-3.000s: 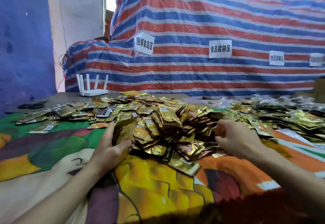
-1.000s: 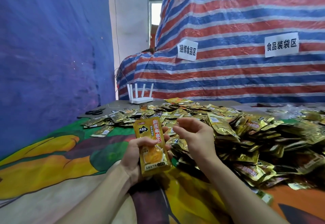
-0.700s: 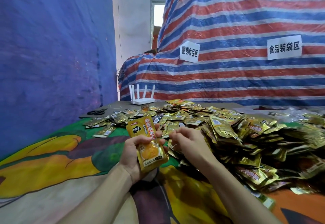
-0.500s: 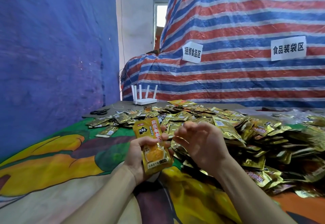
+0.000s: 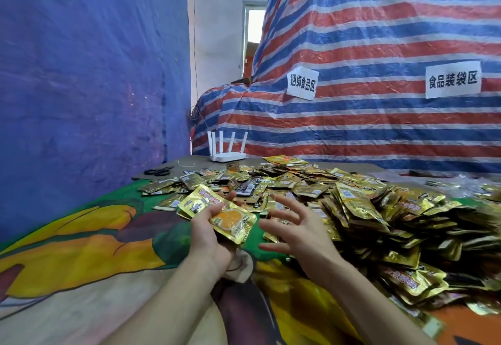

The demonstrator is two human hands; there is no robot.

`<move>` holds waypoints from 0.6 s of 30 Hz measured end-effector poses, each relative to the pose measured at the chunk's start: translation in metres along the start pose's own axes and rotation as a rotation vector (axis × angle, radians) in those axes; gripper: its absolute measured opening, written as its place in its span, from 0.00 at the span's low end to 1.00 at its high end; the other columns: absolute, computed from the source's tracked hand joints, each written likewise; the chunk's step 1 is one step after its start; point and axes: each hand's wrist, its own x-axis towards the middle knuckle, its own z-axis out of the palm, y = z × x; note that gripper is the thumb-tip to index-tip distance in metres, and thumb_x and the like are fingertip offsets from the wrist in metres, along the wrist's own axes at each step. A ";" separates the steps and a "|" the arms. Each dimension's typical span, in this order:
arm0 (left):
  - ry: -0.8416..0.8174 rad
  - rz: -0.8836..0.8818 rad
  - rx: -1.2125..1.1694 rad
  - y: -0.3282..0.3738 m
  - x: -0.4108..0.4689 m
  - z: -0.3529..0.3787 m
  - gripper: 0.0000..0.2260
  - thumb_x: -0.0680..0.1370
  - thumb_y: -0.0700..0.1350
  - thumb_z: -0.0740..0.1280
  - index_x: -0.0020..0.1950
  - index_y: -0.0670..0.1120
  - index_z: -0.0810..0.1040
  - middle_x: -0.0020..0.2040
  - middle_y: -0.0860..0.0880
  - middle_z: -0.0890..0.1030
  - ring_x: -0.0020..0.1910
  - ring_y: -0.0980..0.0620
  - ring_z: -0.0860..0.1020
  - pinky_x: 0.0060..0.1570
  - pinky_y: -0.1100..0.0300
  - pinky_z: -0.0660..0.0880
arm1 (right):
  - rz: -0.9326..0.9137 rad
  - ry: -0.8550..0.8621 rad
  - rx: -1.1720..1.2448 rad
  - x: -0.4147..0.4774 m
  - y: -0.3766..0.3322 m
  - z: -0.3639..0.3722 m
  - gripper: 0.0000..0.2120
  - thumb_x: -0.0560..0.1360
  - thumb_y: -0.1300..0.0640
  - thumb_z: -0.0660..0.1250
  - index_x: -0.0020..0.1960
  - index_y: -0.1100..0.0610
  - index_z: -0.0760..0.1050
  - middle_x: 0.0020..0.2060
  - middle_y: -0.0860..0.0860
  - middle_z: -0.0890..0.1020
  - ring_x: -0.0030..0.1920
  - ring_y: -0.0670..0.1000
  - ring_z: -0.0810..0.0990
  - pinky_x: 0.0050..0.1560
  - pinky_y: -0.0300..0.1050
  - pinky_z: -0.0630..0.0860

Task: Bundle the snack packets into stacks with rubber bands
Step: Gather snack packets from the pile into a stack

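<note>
My left hand [image 5: 208, 239] grips a small stack of gold snack packets [image 5: 217, 210], tilted so the top packet's orange picture faces up. My right hand [image 5: 295, 229] hovers just right of the stack with fingers spread and nothing in it. A large heap of loose gold packets [image 5: 366, 209] covers the table to the right and behind both hands. No rubber band can be made out on either hand.
A colourful printed cloth [image 5: 81, 249] covers the table. A white router [image 5: 227, 155] with several antennas and black scissors [image 5: 158, 171] lie at the far edge. A blue tarp wall stands left, a striped tarp [image 5: 379, 60] with paper signs behind.
The stack in my left hand has tipped from upright to slanting flatter. My right hand has come off the stack and spread its fingers.
</note>
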 end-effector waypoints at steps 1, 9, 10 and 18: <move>0.011 0.004 0.022 0.001 -0.001 0.000 0.16 0.79 0.43 0.59 0.51 0.42 0.87 0.54 0.37 0.83 0.51 0.41 0.82 0.55 0.47 0.76 | 0.003 -0.018 -0.026 -0.002 0.001 0.004 0.31 0.67 0.66 0.80 0.66 0.49 0.77 0.59 0.56 0.79 0.50 0.53 0.86 0.42 0.51 0.84; -0.058 -0.085 0.196 -0.006 -0.007 0.014 0.14 0.75 0.48 0.67 0.48 0.40 0.86 0.49 0.35 0.85 0.43 0.36 0.85 0.39 0.48 0.82 | -0.134 -0.064 -0.169 -0.007 0.010 0.018 0.29 0.66 0.65 0.81 0.62 0.47 0.77 0.54 0.53 0.83 0.52 0.52 0.85 0.52 0.52 0.84; -0.067 -0.091 0.253 -0.008 -0.007 0.014 0.15 0.72 0.50 0.69 0.45 0.38 0.87 0.48 0.36 0.85 0.42 0.38 0.85 0.38 0.49 0.82 | -0.160 -0.061 -0.196 -0.007 0.012 0.018 0.30 0.66 0.64 0.81 0.62 0.46 0.76 0.53 0.51 0.84 0.51 0.50 0.85 0.53 0.50 0.84; -0.114 -0.046 0.423 -0.019 -0.009 0.012 0.14 0.68 0.51 0.74 0.49 0.46 0.88 0.55 0.40 0.85 0.54 0.40 0.84 0.58 0.46 0.80 | -0.264 0.032 -0.150 -0.004 0.017 0.015 0.29 0.64 0.62 0.83 0.60 0.50 0.76 0.49 0.46 0.84 0.47 0.44 0.86 0.41 0.36 0.80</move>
